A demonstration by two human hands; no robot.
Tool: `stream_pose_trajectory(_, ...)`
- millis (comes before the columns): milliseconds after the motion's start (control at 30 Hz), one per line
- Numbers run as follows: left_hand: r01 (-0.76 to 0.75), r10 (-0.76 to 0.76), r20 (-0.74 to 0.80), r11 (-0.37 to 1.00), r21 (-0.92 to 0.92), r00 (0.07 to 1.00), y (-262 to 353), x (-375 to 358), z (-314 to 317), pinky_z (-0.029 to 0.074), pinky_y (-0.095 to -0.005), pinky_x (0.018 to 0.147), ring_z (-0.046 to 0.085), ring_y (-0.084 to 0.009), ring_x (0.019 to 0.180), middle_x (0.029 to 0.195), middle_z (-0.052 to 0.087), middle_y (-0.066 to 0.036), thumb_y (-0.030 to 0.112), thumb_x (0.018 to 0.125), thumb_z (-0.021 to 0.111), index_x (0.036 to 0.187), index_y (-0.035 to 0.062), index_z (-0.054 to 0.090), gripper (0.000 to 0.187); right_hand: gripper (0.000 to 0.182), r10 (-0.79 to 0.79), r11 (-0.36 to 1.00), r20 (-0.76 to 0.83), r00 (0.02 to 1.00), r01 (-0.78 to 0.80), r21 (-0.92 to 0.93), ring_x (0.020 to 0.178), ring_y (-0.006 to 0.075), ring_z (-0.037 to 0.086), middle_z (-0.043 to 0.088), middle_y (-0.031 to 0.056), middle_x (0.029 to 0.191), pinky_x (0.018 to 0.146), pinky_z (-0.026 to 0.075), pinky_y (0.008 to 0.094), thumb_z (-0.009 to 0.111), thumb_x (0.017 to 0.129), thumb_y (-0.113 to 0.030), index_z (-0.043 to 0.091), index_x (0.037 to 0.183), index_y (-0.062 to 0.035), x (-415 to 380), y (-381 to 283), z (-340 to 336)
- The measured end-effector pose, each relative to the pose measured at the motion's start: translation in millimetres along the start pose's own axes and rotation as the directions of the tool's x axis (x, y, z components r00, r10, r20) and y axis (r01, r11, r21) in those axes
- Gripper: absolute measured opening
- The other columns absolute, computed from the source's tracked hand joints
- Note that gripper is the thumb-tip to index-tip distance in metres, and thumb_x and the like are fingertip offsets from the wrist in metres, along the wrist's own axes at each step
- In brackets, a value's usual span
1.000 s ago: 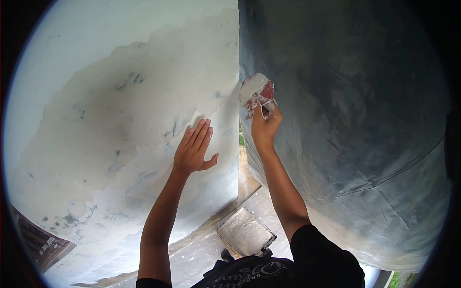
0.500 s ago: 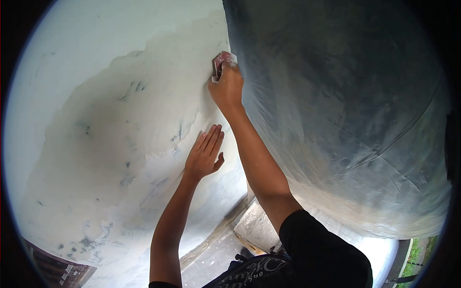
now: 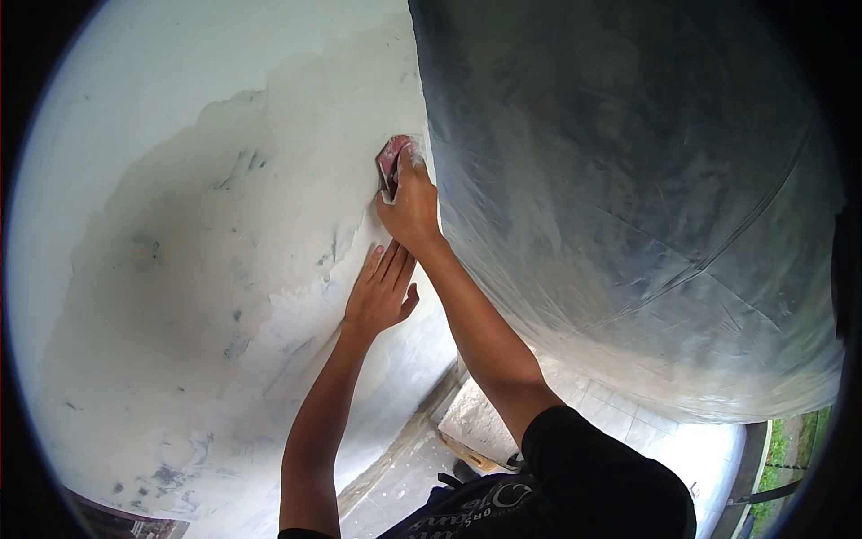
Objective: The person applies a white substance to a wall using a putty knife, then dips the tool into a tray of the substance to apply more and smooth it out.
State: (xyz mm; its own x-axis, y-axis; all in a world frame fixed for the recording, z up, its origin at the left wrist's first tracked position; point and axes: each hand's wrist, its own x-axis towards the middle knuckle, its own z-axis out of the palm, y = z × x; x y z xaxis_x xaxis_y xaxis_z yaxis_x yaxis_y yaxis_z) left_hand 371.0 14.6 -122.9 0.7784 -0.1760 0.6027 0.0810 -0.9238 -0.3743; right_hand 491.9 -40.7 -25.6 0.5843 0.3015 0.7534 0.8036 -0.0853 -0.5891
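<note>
My right hand [image 3: 409, 211] is wrapped round a reddish sanding block [image 3: 391, 158] dusted with white, pressed to the wall [image 3: 180, 234] close to its right edge. The block's underside is hidden against the surface. Just below, my left hand [image 3: 377, 301] lies flat on the wall, fingers stretched upward and thumb apart, holding nothing. Its fingertips reach up near my right wrist and are partly covered by it. Around both hands the wall has a pale coat with a large greyer patch and several dark scuffs.
A wrinkled translucent plastic sheet [image 3: 628, 180] hangs along the wall's right edge. Below stands a white-smeared block or box [image 3: 480, 418] on the tiled floor [image 3: 386, 490]. Greenery [image 3: 781, 467] shows at the lower right, and a dark object [image 3: 126, 521] at the lower left.
My right hand has moved down and slightly left along the wall with the sanding block, coming close above my left hand. The left hand has stayed in place.
</note>
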Motion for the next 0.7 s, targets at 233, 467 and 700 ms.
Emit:
stream_pose_trajectory(233,-0.014,0.023,0.170,0.999,-0.051,0.985,-4.2,-3.6,4.7,0.023,-0.0422,0.117,0.043,-0.0271,0.134,0.137,0.051,-0.017,0.024,0.083,0.054,0.131,-0.0017,0.050,0.054,0.066,0.035,0.975,0.073,0.997,-0.050,0.214,0.088,0.0296,0.063,0.059,0.0198,0.099,0.080,0.051,0.0337,0.062,0.073,0.000,0.045,0.136,0.0078,-62.6,-9.0,-30.9)
stream_pose_trajectory(467,-0.031,0.029,0.026,0.998,0.061,0.999,1.4,5.0,-2.3,0.019,-0.0398,0.119,0.031,-0.0228,0.142,0.149,0.041,-0.013,0.024,0.083,0.049,0.137,0.0001,0.047,0.059,0.019,0.370,0.230,0.159,0.915,-0.256,0.939,0.068,0.0172,0.064,0.066,0.0102,0.086,0.052,0.052,0.0303,0.049,0.087,0.001,0.062,0.102,0.0030,-46.8,34.6,-79.6)
stream_pose_trajectory(700,-0.031,0.029,0.035,0.998,0.061,0.999,2.2,6.7,-3.9,0.019,-0.0400,0.119,0.031,-0.0231,0.142,0.149,0.040,-0.013,0.024,0.083,0.050,0.138,0.0006,0.046,0.060,0.020,0.375,0.254,0.203,0.904,-0.311,0.916,0.069,0.0171,0.065,0.067,0.0085,0.085,0.057,0.056,0.0333,0.048,0.091,-0.007,0.063,0.101,0.0014,-48.4,51.1,-75.5)
